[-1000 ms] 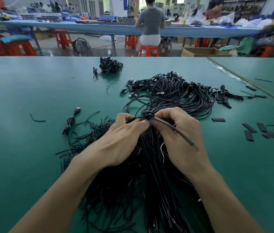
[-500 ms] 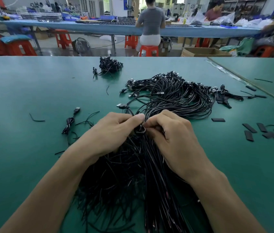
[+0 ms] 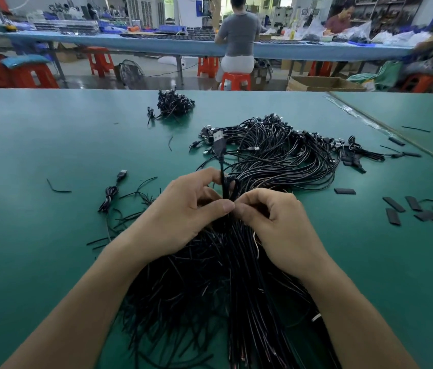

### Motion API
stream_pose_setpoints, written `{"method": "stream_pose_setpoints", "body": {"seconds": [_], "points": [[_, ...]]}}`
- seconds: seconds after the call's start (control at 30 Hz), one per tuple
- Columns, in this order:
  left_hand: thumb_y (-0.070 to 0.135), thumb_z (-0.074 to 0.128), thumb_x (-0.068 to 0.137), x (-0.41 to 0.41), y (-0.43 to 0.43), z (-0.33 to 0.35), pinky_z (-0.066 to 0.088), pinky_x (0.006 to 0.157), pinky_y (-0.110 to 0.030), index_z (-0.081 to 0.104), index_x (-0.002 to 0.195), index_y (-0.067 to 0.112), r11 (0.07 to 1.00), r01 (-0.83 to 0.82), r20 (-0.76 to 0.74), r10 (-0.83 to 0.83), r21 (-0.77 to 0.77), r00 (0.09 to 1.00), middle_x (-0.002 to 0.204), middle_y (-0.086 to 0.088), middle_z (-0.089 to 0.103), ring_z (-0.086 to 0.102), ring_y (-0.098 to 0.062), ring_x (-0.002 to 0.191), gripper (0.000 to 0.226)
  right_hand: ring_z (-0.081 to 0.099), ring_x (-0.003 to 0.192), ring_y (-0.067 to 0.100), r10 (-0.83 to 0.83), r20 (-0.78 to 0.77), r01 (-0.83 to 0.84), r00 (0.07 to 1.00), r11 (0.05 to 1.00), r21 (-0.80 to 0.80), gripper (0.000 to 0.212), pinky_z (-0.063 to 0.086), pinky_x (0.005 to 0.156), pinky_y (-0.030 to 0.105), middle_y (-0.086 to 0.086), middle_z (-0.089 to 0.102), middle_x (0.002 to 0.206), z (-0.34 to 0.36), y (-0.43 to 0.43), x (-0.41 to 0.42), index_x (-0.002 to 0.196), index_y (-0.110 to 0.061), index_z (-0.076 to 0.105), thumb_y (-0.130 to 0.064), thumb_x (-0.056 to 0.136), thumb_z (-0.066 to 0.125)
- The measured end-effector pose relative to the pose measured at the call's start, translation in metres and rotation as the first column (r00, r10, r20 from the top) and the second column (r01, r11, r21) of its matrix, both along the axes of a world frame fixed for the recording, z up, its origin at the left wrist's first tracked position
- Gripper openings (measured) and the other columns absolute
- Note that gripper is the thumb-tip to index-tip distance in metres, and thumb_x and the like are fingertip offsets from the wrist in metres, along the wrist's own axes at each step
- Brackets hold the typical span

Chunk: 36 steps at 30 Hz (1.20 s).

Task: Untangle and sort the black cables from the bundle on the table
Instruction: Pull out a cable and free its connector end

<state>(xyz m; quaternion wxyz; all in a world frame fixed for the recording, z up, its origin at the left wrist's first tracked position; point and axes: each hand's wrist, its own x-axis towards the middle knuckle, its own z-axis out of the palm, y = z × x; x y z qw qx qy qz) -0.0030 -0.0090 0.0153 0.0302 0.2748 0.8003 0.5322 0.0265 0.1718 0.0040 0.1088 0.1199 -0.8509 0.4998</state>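
A: Where's the bundle (image 3: 210,288)?
B: On the green worktop (image 3: 37,249), under both wrists.
A: And each grip?
B: Left hand (image 3: 183,209) and right hand (image 3: 276,225) both pinch one cable (image 3: 222,166) just above the bundle, its USB plug (image 3: 218,137) pointing upward. A smaller heap (image 3: 174,105) lies well beyond the bundle.

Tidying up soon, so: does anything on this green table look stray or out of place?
Yes, loose bits. A coiled cable lies alone left of the bundle, a cut scrap farther left, and black sleeve pieces are scattered on the right. Nothing looks damaged.
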Motion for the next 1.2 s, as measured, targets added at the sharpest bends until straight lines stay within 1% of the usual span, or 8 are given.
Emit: {"method": "stream_pose_setpoints", "body": {"seconds": [0.23,0.37,0.5,0.63,0.73,0.87,1.0,1.2], "points": [[0.032,0.071,0.082,-0.004,-0.011,0.004,0.053,0.067,-0.029,0.064,0.113,0.043,0.998,0.001,-0.054,-0.005,-0.068,0.999,0.083,0.012,0.068,0.063,-0.005,0.068,0.034,0.054,0.060,-0.002,0.062,0.279,0.037,0.958,0.940,-0.338,0.022,0.042,0.060,0.015,-0.013,0.060,0.061,-0.004,-0.010,0.002,0.075,-0.022,0.071,-0.027,0.095,0.064],[0.026,0.069,0.085,0.002,-0.008,0.011,0.059,0.070,-0.027,0.063,0.119,0.044,0.999,0.045,0.046,-0.044,-0.028,0.998,0.085,0.013,0.063,0.072,-0.018,0.068,0.039,0.054,0.058,0.006,0.285,0.450,0.060,0.846,0.788,-0.613,0.022,0.035,0.048,0.017,-0.007,0.059,0.062,0.004,-0.008,0.003,0.060,-0.022,0.071,-0.032,0.080,0.069],[0.006,0.068,0.090,0.003,-0.009,0.021,0.060,0.062,-0.028,0.062,0.114,0.025,0.966,-0.063,0.225,0.005,0.250,0.974,0.082,0.001,0.073,0.074,-0.025,0.066,0.031,0.051,0.051,0.006,0.307,0.400,0.062,0.863,0.723,-0.688,0.022,0.031,0.042,0.016,-0.003,0.054,0.064,0.011,-0.008,0.003,0.077,-0.014,0.070,-0.036,0.072,0.071],[0.009,0.067,0.091,-0.020,-0.032,0.014,0.056,0.054,-0.025,0.062,0.107,0.014,0.758,-0.525,0.316,0.427,0.386,0.848,0.079,-0.009,0.075,0.066,-0.013,0.056,0.018,0.055,0.054,0.006,0.157,0.390,0.056,0.908,0.874,-0.482,0.028,0.037,0.046,0.015,-0.007,0.062,0.066,0.008,-0.004,0.002,0.099,-0.016,0.071,-0.041,0.091,0.064],[0.010,0.066,0.095,-0.038,-0.058,-0.005,0.053,0.051,-0.022,0.063,0.093,0.018,0.561,-0.706,0.299,0.650,0.432,0.699,0.081,-0.012,0.071,0.065,-0.008,0.053,0.009,0.059,0.061,-0.003,-0.071,0.311,0.083,0.948,0.996,-0.024,0.017,0.045,0.057,0.012,-0.012,0.065,0.072,-0.003,-0.002,0.001,0.098,-0.028,0.070,-0.043,0.093,0.062],[0.012,0.069,0.094,-0.054,-0.083,-0.034,0.052,0.050,-0.019,0.071,0.089,0.021,0.460,-0.819,0.230,0.804,0.343,0.548,0.081,-0.008,0.069,0.064,-0.005,0.051,0.010,0.053,0.095,0.011,-0.268,0.196,0.130,0.943,0.842,0.524,0.035,0.047,0.080,0.030,-0.008,0.054,0.111,-0.017,-0.007,0.005,0.123,-0.028,0.056,-0.048,0.094,0.058],[0.013,0.063,0.096,-0.059,-0.089,-0.053,0.059,0.083,-0.039,0.075,0.111,0.018,0.435,-0.895,0.045,0.897,0.103,0.441,0.096,-0.011,0.074,0.071,-0.024,0.079,0.020,0.048,0.089,0.015,-0.308,0.183,0.157,0.934,0.811,0.563,0.031,0.038,0.071,0.028,-0.003,0.053,0.115,-0.020,-0.013,0.010,0.121,-0.028,0.048,-0.043,0.096,0.058],[0.012,0.052,0.101,-0.057,-0.074,-0.060,0.040,0.107,-0.042,0.061,0.133,0.004,0.561,-0.779,-0.059,0.800,-0.280,0.597,0.136,-0.022,0.060,0.055,-0.039,0.125,0.034,0.057,0.078,0.011,-0.310,0.201,0.231,0.929,0.912,0.338,0.020,0.050,0.072,0.031,-0.007,0.057,0.090,-0.022,-0.011,0.004,0.111,-0.029,0.053,-0.031,0.094,0.063]]}}
